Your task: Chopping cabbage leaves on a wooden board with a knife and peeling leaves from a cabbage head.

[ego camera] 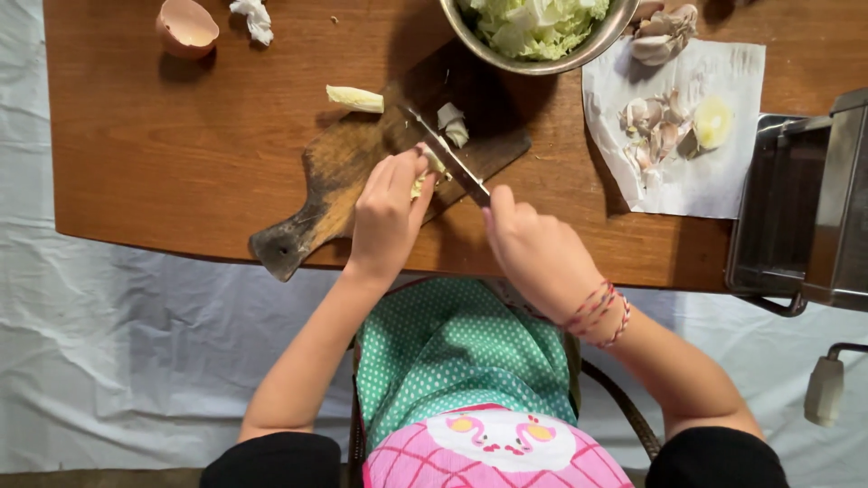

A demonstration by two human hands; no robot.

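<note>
My left hand (387,210) presses a pale cabbage piece (430,170) down on a dark wooden cutting board (339,167). My right hand (533,248) grips the handle of a knife (443,152), whose blade lies across the cabbage piece right beside my left fingertips. Another cut cabbage bit (453,123) lies on the board past the blade, and a longer strip (354,98) rests at the board's far left edge. Red string bracelets circle my right wrist.
A metal bowl (592,50) of chopped cabbage stands at the table's far side. White paper (696,172) with garlic cloves and skins lies to the right. A metal machine (805,217) sits at the right edge. An eggshell half (185,27) and crumpled tissue (253,16) lie far left.
</note>
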